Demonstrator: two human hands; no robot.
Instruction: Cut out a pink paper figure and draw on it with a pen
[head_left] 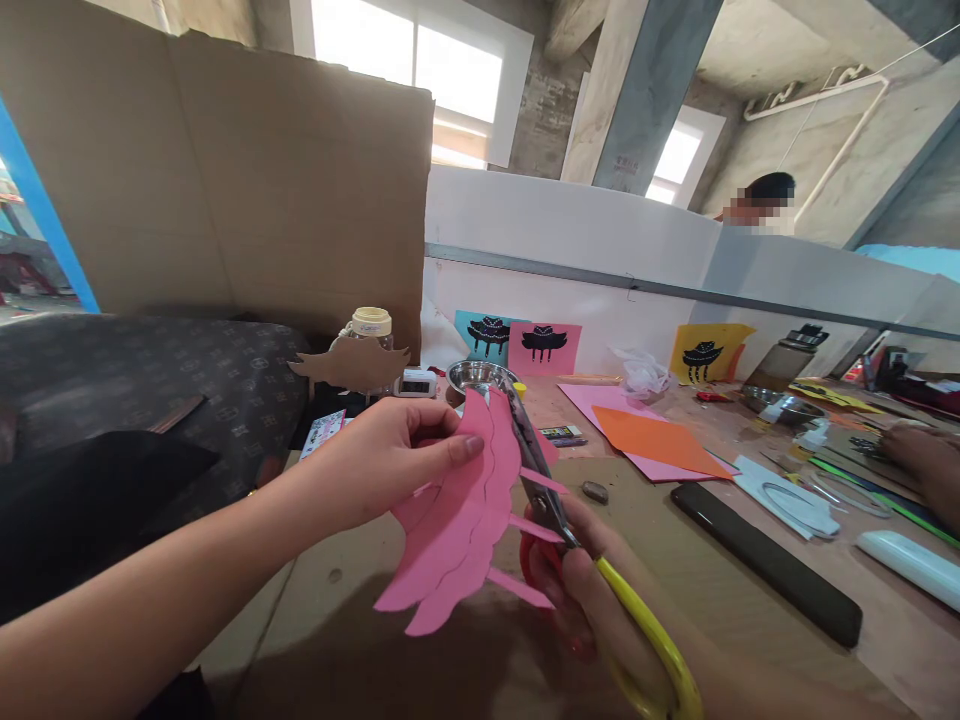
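A pink paper cutout (pixel 457 520) with wavy edges, thin strips on its right side and pencil lines hangs over the work board. My left hand (pixel 397 455) pinches its upper left part between thumb and fingers. My right hand (pixel 600 590) grips scissors (pixel 549 505) with one yellow and one red handle. The scissor blades point up and away, along the right edge of the pink cutout, near its top. Part of my right hand is hidden behind the handles.
Behind are a brown cardboard cutout (pixel 351 362), a metal bowl (pixel 480 376) and orange paper (pixel 656 440). A black phone-like slab (pixel 765 560) lies right. Another person's hand (pixel 926 455) is at the far right. A cardboard panel (pixel 262 190) stands back left.
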